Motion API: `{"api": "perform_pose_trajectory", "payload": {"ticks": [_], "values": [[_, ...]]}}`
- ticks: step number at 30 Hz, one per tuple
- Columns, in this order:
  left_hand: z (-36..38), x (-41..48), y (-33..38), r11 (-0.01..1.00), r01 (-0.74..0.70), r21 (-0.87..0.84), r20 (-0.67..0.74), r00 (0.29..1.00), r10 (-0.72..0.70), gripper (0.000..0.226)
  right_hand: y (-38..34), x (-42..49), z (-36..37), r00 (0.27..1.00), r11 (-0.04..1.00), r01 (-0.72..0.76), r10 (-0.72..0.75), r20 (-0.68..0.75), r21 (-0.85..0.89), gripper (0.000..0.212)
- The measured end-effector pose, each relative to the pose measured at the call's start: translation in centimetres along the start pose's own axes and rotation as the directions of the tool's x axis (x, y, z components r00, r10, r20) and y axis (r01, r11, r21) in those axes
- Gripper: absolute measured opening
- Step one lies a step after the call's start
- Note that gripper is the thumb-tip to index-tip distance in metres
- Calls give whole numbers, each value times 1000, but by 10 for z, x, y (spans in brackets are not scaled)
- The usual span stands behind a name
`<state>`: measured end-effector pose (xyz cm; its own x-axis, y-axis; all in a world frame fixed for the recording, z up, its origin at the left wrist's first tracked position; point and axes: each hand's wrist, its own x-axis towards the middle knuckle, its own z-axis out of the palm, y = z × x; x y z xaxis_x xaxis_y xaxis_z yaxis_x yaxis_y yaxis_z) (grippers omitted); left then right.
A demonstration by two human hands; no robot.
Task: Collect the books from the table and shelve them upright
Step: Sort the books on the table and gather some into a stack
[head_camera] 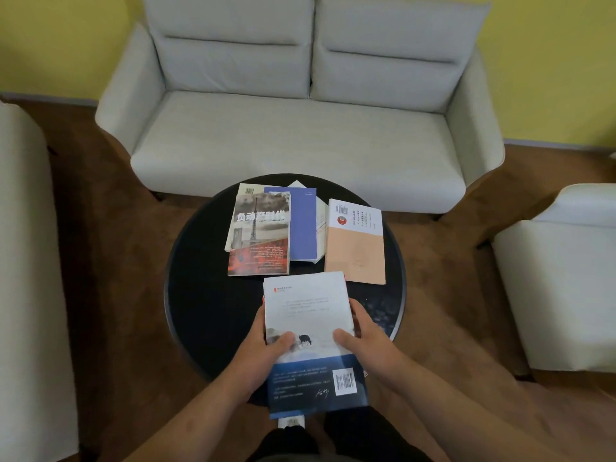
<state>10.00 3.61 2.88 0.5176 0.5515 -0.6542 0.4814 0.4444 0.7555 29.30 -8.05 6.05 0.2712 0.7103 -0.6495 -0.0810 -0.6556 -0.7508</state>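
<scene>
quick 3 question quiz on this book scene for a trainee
1. True or false: both hands grip the white-and-blue book.
2. Which book lies nearest the held one? A) peach-covered book B) purple book
3. Fill in: the tower-cover book lies partly on top of the ___ book.

Key: 1 true, left hand and right hand on its sides; 2 A; 3 purple.

A round black table (200,311) carries the books. Toward its far edge a grey-and-red book (258,235) lies on a blue book (305,228), with a cream book (245,190) and perhaps another pale one under them. Just right lies a peach book (355,248), near the right edge.
</scene>
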Motion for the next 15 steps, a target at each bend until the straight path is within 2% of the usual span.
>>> {"api": "perform_pose_trajectory", "payload": {"ticks": [3, 6, 8, 9, 12, 14, 15], "values": [[6, 4, -1, 1000, 16, -3, -22, 1000, -16, 54, 3, 11, -8, 999, 995, -27, 30, -33, 100, 34], [4, 6, -2, 980, 77, -183, -128, 987, -102, 27, 3, 33, -21, 995, 988, -57, 68, -73, 143, 21], [-5, 20, 3, 931, 129, -342, -246, 944, -221, 40, -2, 50, -31, 991, 984, -75, 91, -95, 162, 20], [-13, 32, 6, 926, 135, -354, -328, 909, -258, 44, -5, 60, -37, 986, 981, -90, 111, -122, 169, 20], [-43, 70, 28, 957, 69, -280, -487, 849, -204, 27, -17, 99, -63, 948, 989, -139, 147, -283, 46, 12], [-63, 99, 40, 979, 46, -200, -511, 847, -144, 22, -25, 126, -81, 919, 975, -217, 186, -347, -52, 33], [-73, 114, 43, 985, 61, -159, -514, 847, -136, 33, -29, 138, -89, 905, 960, -271, 231, -356, -67, 42]]}}
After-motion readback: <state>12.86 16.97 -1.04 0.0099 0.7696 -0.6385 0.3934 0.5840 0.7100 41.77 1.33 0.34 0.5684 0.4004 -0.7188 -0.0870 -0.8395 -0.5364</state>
